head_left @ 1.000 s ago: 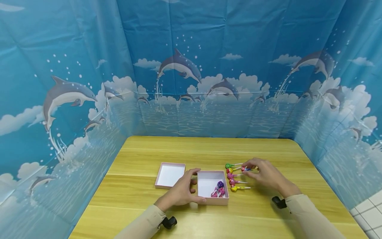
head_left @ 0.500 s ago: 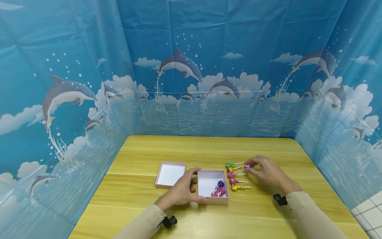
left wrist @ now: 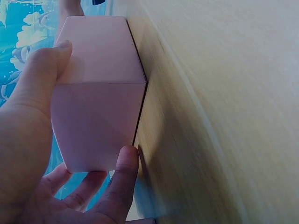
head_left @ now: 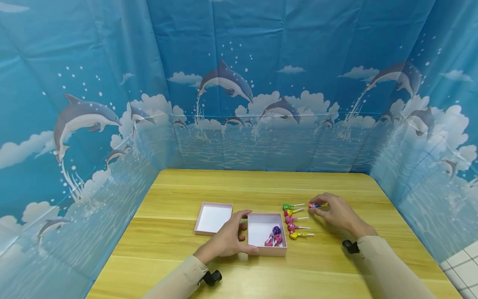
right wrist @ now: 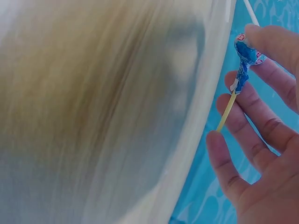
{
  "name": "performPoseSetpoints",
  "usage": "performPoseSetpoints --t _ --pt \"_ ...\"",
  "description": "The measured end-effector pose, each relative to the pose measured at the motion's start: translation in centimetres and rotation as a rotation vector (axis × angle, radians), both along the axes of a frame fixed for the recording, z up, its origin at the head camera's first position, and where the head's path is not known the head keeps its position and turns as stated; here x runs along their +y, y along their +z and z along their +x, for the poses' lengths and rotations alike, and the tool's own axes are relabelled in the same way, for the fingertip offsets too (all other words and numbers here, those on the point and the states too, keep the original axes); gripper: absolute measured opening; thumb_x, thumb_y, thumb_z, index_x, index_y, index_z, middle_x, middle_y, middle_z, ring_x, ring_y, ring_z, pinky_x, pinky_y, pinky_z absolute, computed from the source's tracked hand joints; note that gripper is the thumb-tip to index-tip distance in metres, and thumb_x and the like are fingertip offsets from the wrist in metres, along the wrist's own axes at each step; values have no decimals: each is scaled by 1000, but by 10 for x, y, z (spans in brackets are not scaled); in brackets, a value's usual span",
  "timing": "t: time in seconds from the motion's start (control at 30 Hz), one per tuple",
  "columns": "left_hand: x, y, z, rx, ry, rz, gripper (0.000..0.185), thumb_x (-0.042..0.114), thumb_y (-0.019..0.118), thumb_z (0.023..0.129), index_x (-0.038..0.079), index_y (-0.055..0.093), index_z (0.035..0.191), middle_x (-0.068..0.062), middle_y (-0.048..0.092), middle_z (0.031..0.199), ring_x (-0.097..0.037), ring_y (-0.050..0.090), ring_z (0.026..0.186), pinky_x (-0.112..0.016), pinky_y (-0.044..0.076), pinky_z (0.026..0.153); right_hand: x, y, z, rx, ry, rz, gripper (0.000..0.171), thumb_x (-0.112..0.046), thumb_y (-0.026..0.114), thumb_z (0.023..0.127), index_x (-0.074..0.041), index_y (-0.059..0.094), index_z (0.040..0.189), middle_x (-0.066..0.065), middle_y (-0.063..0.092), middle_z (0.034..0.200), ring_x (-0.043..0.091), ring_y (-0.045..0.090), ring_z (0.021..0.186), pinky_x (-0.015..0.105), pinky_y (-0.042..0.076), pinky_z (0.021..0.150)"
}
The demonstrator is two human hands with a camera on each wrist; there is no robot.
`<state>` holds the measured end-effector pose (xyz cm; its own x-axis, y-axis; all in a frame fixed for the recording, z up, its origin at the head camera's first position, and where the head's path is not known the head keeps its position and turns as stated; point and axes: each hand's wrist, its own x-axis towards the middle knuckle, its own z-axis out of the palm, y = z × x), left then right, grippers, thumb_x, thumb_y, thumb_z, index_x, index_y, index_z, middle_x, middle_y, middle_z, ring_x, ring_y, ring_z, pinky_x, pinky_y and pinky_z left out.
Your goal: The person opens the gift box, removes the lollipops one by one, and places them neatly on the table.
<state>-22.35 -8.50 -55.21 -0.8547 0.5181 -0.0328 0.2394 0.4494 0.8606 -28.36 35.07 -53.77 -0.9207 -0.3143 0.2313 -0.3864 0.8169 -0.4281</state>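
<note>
Working over a wooden surface (head_left: pixel 209 187). Holding a pink box (head_left: pixel 269 251) with the left grip (head_left: pixel 228 241), half-spread, thumb on near wall, fingers along the left side. Pink-rimmed lid (head_left: pixel 213 218) left of box, apart. Five loose lollipops (head_left: pixel 289 219) in a column just right of box, sticks rightward; lollipop cluster (head_left: pixel 276 238) inside, toward its right. Pinching a red-and-blue lollipop (right wrist: pixel 246 52) by the head with the right grip (head_left: pixel 337 214), nearly closed, past the stick end of the green lollipop (head_left: pixel 286 206). Best pinched lightly, stick level, clear of neighbours, box steady.

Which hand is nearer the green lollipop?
Right. The right hand, pinching another lollipop, is just right of the green lollipop; the left hand is farther off to its left, at the pink box.
</note>
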Motion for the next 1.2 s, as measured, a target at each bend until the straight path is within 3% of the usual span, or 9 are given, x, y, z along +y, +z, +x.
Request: performPoseSetpoints --t 0.53,1.2 --pt "0 1 1 -9 -5 21 118 34 106 89 24 34 181 -11 43 181 -21 66 131 -35 64 104 6 -20 -14 -40 -53 -1 17 -25 86 108 -12 88 121 9 87 116 39 80 113 67 64 103" --pt "0 0 -1 0 0 13 119 36 106 89 22 34 182 -10 45 180 -22 66 128 -35 64 102 3 -20 -13 -47 -71 -3 21 -25 87 108 -11 88 123 12 86 117 39 79 113 67 64 102"
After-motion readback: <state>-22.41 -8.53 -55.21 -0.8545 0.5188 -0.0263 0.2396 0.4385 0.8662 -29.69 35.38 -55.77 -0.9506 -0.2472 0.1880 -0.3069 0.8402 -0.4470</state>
